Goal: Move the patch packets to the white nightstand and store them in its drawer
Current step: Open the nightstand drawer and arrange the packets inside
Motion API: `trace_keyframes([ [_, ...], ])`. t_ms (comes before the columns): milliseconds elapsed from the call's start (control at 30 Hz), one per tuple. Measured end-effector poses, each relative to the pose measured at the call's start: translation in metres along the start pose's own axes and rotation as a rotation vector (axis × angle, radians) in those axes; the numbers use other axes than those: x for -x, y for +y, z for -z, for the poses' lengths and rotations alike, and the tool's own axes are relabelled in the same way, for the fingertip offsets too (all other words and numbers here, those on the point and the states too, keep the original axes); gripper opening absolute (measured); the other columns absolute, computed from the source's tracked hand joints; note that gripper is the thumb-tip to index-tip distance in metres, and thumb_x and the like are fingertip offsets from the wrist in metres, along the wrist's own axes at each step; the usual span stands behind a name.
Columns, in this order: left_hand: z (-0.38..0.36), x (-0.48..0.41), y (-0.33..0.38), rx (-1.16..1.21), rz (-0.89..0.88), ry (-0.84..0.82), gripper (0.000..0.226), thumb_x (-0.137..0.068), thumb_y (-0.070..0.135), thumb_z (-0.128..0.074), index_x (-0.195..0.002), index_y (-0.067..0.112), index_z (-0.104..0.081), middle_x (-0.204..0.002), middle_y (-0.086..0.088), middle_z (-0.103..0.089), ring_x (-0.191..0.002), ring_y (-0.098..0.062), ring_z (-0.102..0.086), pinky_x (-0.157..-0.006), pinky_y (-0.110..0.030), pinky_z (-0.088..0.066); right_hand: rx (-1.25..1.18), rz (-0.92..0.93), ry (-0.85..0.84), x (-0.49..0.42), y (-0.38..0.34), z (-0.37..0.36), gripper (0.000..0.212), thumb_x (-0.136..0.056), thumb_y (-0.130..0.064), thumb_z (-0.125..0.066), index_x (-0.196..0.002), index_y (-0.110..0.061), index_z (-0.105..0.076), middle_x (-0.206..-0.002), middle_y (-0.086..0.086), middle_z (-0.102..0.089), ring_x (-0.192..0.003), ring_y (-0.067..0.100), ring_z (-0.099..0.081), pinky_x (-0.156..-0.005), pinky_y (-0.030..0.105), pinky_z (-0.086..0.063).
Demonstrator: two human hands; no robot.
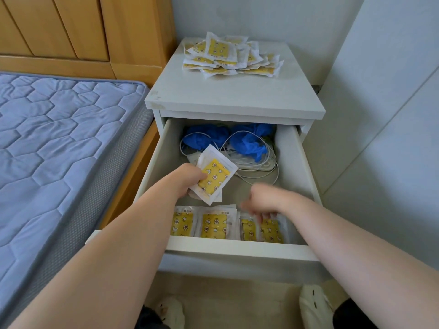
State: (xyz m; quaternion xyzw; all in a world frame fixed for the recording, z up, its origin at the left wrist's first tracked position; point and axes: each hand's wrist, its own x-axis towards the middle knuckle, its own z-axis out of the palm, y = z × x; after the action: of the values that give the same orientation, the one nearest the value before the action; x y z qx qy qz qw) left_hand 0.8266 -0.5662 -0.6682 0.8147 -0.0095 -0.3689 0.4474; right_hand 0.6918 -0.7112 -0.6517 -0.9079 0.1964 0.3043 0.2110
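- Bedroom corner is showing a white nightstand (pixel 235 96) standing between a blue quilted mattress (pixel 59 138) and a pale wall, with its drawer (pixel 240 249) hanging open.
- On the top surface, a loose pile of patch packets (pixel 228 55) is lying toward the back.
- The left hand (pixel 190 180) is gripping a small stack of packets (pixel 213 179) above the drawer's middle, fingers curled round it.
- The right hand (pixel 266 203), blurred, is reaching fingers-down to the right end of a row of packets (pixel 211 226) standing along the drawer's front. Whether it is pinching one cannot be told.
- Blue gloves (pixel 247 143) and a white cable (pixel 261 167) are lying at the drawer's back.
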Motion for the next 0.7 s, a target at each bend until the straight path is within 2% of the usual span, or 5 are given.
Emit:
trace_keyframes([
  [133, -0.006, 0.010, 0.001, -0.155, -0.127, -0.166, 0.030, -0.096, 0.014, -0.055, -0.126, 0.009, -0.053, -0.114, -0.009, -0.066, -0.102, -0.024, -0.066, -0.090, -0.042, -0.053, -0.394, 0.106, 0.733, -0.008, 0.018, 0.023, 0.021, -0.097, -0.032, -0.046, -0.092, -0.015, -0.058, -0.086, -0.001, -0.061, -0.080, 0.015, -0.058, -0.081, 0.037, -0.052],
  [267, -0.015, 0.019, 0.005, -0.262, -0.230, -0.305, 0.029, -0.096, 0.018, -0.056, -0.125, 0.017, -0.053, -0.113, -0.003, -0.066, -0.102, -0.019, -0.065, -0.086, -0.036, -0.055, -0.608, 0.217, 0.448, -0.010, 0.013, 0.023, 0.043, -0.091, -0.032, -0.059, -0.128, -0.010, -0.053, -0.124, 0.001, -0.059, -0.111, 0.016, -0.058, -0.099, 0.037, -0.046],
  [433, -0.017, 0.026, 0.008, -0.244, -0.288, -0.367, 0.036, -0.090, 0.010, -0.063, -0.123, 0.018, -0.051, -0.112, -0.003, -0.067, -0.098, -0.016, -0.067, -0.075, -0.027, -0.056, -0.582, 0.201, 0.453, -0.012, 0.016, 0.023, 0.021, -0.086, -0.019, -0.067, -0.094, 0.000, -0.067, -0.095, 0.016, -0.068, -0.084, 0.025, -0.064, -0.082, 0.039, -0.052],
  [567, -0.019, 0.022, 0.007, -0.286, -0.279, -0.343, 0.046, -0.083, 0.016, -0.073, -0.124, 0.021, -0.053, -0.114, 0.000, -0.067, -0.101, -0.017, -0.066, -0.083, -0.032, -0.055, -0.477, 0.163, 0.518, -0.013, 0.019, 0.026, 0.038, -0.087, -0.032, -0.064, -0.059, -0.008, -0.052, -0.064, 0.010, -0.049, -0.060, 0.018, -0.048, -0.063, 0.033, -0.039],
  [700, -0.020, 0.020, 0.006, -0.368, -0.303, -0.290, 0.050, -0.078, 0.016, -0.077, -0.123, 0.018, -0.056, -0.115, 0.001, -0.067, -0.102, -0.017, -0.065, -0.090, -0.035, -0.053, -0.283, 0.131, 0.477, -0.013, 0.018, 0.025, 0.051, -0.090, -0.045, -0.057, -0.053, -0.012, -0.045, -0.055, 0.005, -0.041, -0.052, 0.016, -0.042, -0.055, 0.028, -0.033],
])
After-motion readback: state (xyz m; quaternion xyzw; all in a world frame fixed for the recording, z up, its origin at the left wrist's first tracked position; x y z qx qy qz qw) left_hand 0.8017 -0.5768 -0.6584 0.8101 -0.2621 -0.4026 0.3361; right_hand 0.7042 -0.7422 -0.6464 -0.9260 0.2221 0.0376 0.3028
